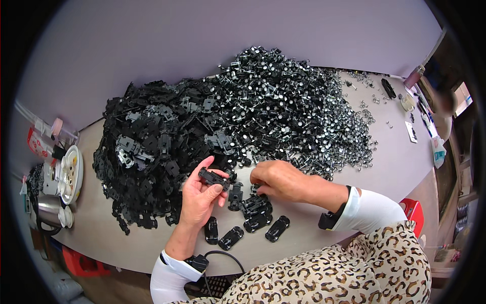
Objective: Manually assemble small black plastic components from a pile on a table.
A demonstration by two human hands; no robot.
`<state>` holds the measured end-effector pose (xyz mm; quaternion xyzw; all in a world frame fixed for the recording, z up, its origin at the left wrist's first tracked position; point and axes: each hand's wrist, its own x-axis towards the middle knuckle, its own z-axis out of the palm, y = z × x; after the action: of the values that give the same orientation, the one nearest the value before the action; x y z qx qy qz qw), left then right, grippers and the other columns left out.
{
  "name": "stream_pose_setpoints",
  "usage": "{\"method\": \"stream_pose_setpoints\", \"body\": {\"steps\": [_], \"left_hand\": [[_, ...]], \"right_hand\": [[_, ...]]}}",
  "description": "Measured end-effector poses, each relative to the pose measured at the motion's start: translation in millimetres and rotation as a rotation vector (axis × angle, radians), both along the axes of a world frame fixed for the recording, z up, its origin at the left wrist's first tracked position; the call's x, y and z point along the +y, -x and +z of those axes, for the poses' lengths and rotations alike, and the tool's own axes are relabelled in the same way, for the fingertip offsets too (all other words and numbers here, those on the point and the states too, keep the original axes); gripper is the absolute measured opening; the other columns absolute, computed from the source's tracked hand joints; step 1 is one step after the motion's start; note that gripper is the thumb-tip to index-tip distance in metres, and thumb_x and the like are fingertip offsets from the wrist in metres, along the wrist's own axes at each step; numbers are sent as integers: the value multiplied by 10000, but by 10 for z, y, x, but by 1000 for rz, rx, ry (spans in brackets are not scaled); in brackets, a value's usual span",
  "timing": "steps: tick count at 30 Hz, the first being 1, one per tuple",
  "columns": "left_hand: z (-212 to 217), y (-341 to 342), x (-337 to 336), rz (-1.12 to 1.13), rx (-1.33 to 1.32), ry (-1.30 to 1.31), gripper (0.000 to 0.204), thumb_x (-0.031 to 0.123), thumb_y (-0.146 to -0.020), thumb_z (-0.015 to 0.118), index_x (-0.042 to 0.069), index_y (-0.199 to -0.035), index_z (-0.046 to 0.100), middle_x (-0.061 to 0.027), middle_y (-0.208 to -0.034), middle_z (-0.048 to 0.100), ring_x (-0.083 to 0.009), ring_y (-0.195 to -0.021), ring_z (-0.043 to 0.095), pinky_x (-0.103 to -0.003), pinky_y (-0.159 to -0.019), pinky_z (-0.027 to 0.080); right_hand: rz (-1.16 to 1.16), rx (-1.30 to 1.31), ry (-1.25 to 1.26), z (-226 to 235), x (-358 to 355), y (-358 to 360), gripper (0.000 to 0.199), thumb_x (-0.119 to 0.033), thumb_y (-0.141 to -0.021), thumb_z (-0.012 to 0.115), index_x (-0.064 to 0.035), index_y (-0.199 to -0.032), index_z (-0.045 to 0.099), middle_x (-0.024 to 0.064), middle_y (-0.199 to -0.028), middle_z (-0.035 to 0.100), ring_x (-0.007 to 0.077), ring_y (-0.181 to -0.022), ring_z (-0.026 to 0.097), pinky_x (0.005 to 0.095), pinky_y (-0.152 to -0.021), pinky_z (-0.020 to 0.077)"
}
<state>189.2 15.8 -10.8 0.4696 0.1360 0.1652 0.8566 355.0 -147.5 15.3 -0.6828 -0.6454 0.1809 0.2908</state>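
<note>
In front of me my left hand point(200, 197) grips a black toy car chassis point(212, 177) between thumb and fingers. To its right my right hand point(278, 180) has its fingers curled together, pointing down at the table. Whatever lies between those fingertips is too hidden to name. Just below both hands lies a cluster of black chassis point(256, 212), some with wheels showing. Closer to me are three separate ones: a left chassis point(211, 231), a middle chassis point(231, 237) and a right chassis point(277, 229).
A big heap of black chassis point(147, 152) rises at the left. Beside it stands a taller heap of wheel-and-axle pieces point(283, 101), spilling right. A white plate point(74, 175) and a metal pot point(50, 210) sit far left. A black cable point(223, 252) crosses the near table edge.
</note>
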Motion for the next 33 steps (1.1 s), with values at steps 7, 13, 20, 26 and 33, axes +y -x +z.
{"method": "stream_pose_setpoints", "body": {"steps": [7,13,20,26,33], "left_hand": [[-7,-17,18,-11,-7,37,657,-37,-823,632,-5,-1388,299,-173,-1047,589,-175,-675,611,-249,-507,501],[-31,4,50,-25,-21,49,666,-57,-823,619,7,-1399,291,-181,-1065,579,-182,-684,615,-250,-521,511],[-32,4,-1,-60,-66,25,696,-8,-826,644,42,-1417,279,-173,-1105,559,-194,-723,632,-246,-516,517],[-43,-8,-76,-82,3,-141,706,-125,-828,547,74,-1443,262,-123,-1172,528,-173,-775,627,-238,-553,531],[-45,13,-120,-89,41,-348,704,-120,-828,558,104,-1443,298,-35,-1073,583,-68,-758,594,-213,-602,535]], "right_hand": [[-157,188,124,-115,14,-54,70,-20,-843,565,32,-886,545,177,-726,620,300,-657,627,362,-598,484],[-235,69,52,-114,-15,-127,50,-11,-817,585,28,-836,561,172,-722,619,335,-669,619,375,-605,488],[-125,-195,20,-121,-24,-20,115,-69,-761,664,2,-834,610,152,-796,571,345,-703,589,409,-634,491],[-195,-17,-319,244,198,225,123,-76,-740,687,4,-795,612,133,-730,566,305,-602,582,388,-529,477],[-121,-37,-199,238,364,342,135,-88,-726,630,16,-722,544,168,-727,565,369,-664,603,435,-581,504]]}}
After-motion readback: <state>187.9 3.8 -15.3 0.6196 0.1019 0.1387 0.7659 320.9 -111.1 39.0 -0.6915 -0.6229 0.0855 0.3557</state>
